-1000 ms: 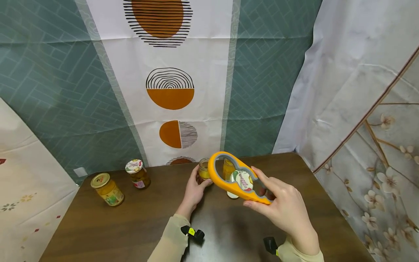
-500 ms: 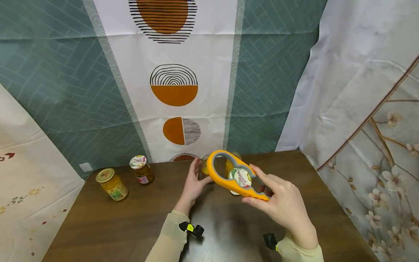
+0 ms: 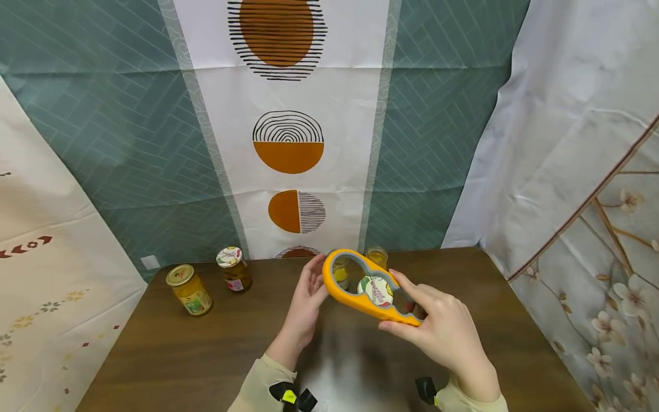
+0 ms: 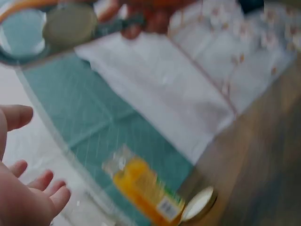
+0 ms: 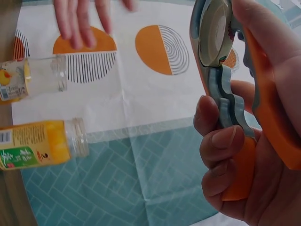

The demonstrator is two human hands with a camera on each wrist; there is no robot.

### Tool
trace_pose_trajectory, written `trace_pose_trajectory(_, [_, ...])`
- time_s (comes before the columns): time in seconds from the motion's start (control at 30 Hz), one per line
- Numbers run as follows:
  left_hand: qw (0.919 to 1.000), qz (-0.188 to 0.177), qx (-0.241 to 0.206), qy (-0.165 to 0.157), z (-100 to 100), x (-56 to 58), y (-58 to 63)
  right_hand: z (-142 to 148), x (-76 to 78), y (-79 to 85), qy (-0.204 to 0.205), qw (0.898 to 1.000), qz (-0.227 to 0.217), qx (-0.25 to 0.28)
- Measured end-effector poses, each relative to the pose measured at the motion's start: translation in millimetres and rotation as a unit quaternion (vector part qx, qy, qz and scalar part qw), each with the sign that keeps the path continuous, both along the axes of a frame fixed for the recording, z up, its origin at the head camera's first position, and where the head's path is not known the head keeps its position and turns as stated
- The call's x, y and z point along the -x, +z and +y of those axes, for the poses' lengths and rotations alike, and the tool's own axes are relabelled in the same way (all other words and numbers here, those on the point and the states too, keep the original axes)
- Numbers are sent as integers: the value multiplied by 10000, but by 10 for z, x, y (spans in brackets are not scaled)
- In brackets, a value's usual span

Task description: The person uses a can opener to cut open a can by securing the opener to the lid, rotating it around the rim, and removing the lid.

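Jar opener [image 3: 354, 300] with a patterned lid [image 3: 376, 290] between its arms, up in the right hand [image 3: 445, 323]

The right hand grips the jar opener near its handle ends, thumb on one arm and fingers curled round the other, and holds it aloft and tilted. The patterned lid sits in the middle opening, against the scalloped grey lining. The left hand [image 3: 304, 303] holds nothing; its fingers are relaxed and apart, just beside the opener's rounded end in the head view.

The opener looks light, its orange shell probably stiff plastic, the grey lining likely softer and grippy. The handle ends seem the best hold, since squeezing there should keep the lid pinched; a slack grip could let it slip out. The lid itself looks thin, light and rigid, best taken by its rim.

Beyond the hands, two lidless glass jars stand at the back of the wooden table [image 3: 206, 360]: a green-labelled jar [image 5: 35, 143] with yellow contents, and a fruit-labelled jar [image 5: 14, 80] beside it. A loose lid [image 4: 200, 203] lies by a jar in the blurred left wrist view.

Farther left, well apart, stand a gold-lidded jar [image 3: 193, 294] and a jar with a patterned white top [image 3: 238, 277]. A green-and-white cloth [image 3: 149, 131] hangs behind.
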State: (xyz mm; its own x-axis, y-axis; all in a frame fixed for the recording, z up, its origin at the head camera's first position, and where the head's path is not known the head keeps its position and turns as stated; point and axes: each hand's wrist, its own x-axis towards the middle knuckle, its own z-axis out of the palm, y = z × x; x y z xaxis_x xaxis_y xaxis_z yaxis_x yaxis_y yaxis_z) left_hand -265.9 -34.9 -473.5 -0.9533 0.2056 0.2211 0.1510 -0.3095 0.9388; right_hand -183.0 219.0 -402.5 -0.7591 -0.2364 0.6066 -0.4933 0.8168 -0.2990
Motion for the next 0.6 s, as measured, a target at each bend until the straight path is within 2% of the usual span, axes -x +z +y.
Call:
trace_pose_trajectory(0.07, [9982,-227,-317,-464,0,-115,53,-31,1,-15,71,10000,19,-14])
trace_pose_trajectory(0.13, [9903,-568,-766,-1009,4,-214,81,-61,-1,-30,149,9999,27,-18])
trace_pose_trajectory(0.2, [9763,-912,-1208,-1544,20,-297,100,-90,-6,-45,245,9997,22,-12])
trace_pose_trajectory(0.27, [9584,-1242,-1624,-1992,28,-367,114,-121,-10,-57,327,9995,1,-13])
trace_pose_trajectory(0.4, [9261,-1428,-2103,-2786,49,-466,150,-178,-13,-68,439,9990,-56,-47])
trace_pose_trajectory(0.5, [9091,-1452,-2206,-3220,65,-519,180,-203,-9,-75,516,9986,-53,-99])
trace_pose_trajectory(0.6, [8961,-1585,-2341,-3422,73,-544,201,-221,7,-77,586,9982,-19,-128])
